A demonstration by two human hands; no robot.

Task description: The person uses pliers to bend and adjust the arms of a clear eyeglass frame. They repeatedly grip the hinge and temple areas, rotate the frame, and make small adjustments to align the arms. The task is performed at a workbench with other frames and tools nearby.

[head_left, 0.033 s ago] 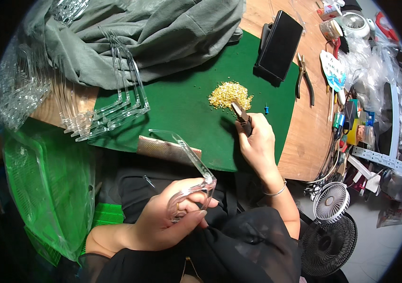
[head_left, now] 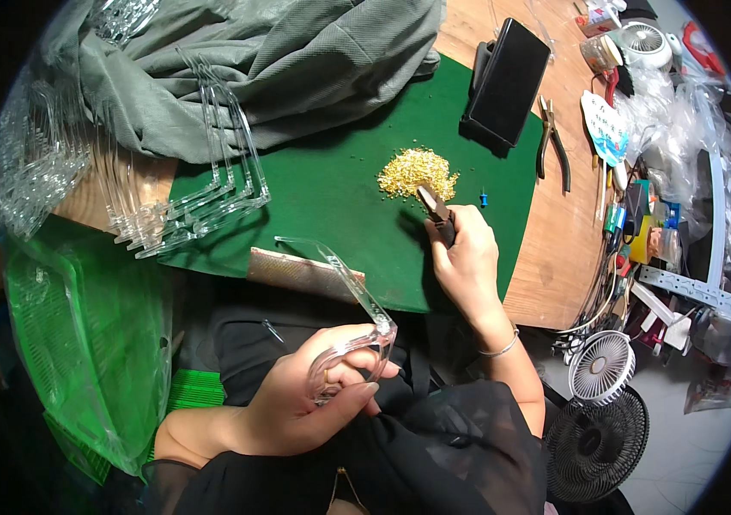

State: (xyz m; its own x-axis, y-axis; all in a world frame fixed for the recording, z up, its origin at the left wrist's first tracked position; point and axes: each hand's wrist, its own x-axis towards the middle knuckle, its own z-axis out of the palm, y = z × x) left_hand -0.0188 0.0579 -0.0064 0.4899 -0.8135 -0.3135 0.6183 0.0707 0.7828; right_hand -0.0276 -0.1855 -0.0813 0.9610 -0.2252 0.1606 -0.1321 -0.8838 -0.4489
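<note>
My left hand [head_left: 305, 386] is closed around a clear plastic eyeglass frame [head_left: 354, 287], held over my lap with one long temple arm pointing up toward the table edge. Part of the frame is hidden by my fingers. Dark-handled pliers [head_left: 439, 215] are gripped in my right hand [head_left: 473, 257]. Their jaws touch or hover at the near edge of a heap of tiny gold metal pieces [head_left: 417, 170] on the green mat [head_left: 322, 180]; whether they pinch a piece is too small to tell.
Several clear eyeglass frames [head_left: 219, 206] stand at the left beside a grey cloth [head_left: 262, 77]. A black phone [head_left: 511, 81], second pliers [head_left: 552, 146] and a blue pushpin [head_left: 484, 199] lie right of the heap. A textured strip [head_left: 305, 273] lines the near edge; a green basket [head_left: 82, 326] sits lower left.
Very little differs: the plier tips and my right hand sit a touch farther left, and the eyeglass frame in my left hand has shifted slightly right.
</note>
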